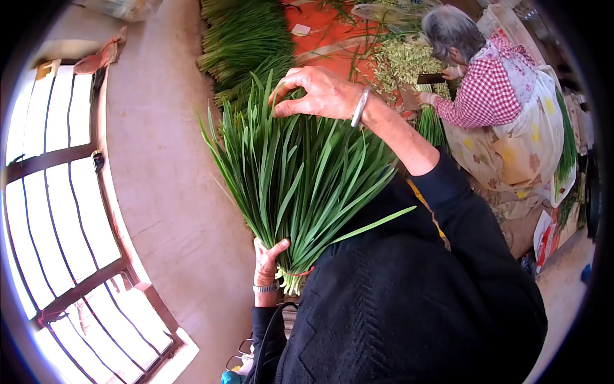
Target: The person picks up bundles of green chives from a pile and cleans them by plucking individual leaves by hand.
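Note:
A thick, fanned bunch of garlic chives (307,173) stands upright in front of my dark sweater, its pale cut ends (294,283) at the bottom. My left hand (267,259), with a metal watch band at the wrist, is wrapped round the lower stems. A thin red tie (306,272) shows near the base. Over the leaf tips, my right hand (316,95) wears a silver bangle (361,107); its thumb and fingertips are pinched together at a leaf. One long leaf (376,224) sticks out to the right.
More garlic chives (246,45) lie heaped on a red sheet (323,29) ahead. At the right a co-worker in a checked top (486,86) handles a dark blade (430,79) beside a pile of pale cut stems (403,61). A wall (160,128) and barred window (57,211) stand left.

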{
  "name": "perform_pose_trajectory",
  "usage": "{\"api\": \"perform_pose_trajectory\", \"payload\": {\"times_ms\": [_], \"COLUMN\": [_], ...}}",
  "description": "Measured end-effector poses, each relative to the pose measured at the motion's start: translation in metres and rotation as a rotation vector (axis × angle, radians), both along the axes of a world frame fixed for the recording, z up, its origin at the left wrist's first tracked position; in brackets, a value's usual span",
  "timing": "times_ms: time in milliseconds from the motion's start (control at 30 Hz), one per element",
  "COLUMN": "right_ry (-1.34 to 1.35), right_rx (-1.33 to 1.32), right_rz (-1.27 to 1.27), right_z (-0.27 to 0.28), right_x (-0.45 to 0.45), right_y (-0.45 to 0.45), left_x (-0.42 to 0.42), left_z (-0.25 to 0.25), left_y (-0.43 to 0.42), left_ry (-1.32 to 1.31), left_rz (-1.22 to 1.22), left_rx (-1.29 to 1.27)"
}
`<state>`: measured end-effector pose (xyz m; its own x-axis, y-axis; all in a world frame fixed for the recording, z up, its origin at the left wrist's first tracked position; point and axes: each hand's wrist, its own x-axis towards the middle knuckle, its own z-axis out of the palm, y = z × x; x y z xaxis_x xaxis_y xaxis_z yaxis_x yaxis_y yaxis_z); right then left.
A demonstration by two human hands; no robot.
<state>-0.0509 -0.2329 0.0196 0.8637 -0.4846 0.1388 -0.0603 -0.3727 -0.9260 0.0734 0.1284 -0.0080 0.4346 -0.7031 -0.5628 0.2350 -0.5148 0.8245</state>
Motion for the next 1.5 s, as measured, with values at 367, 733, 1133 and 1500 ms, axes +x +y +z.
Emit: {"api": "perform_pose_trajectory", "payload": {"times_ms": [367,733,1133,1500], "right_ry": [-0.066,-0.4,0.36,-0.44], "right_rx": [0.041,0.586,0.598,1.961], "right_rz": [-0.072,-0.685,-0.372,-0.22], "right_z": [-0.006,-0.017,-0.127,-0.073], "right_x": [0.005,0.009,-0.092,0.042], "right_y": [0.017,0.006,0.065,0.158], "left_x": [-0.005,-0.001,0.055,-0.034], "left_z": [0.008,-0.006,0.03,0.041], "left_y": [-0.007,0.005,-0.075,-0.189], "left_ry": [0.004,-0.081,-0.051,-1.395], "left_rz": [-0.03,-0.005,0.178,-0.677], "left_rx": [0.003,0.008,-0.04,0.138]}}
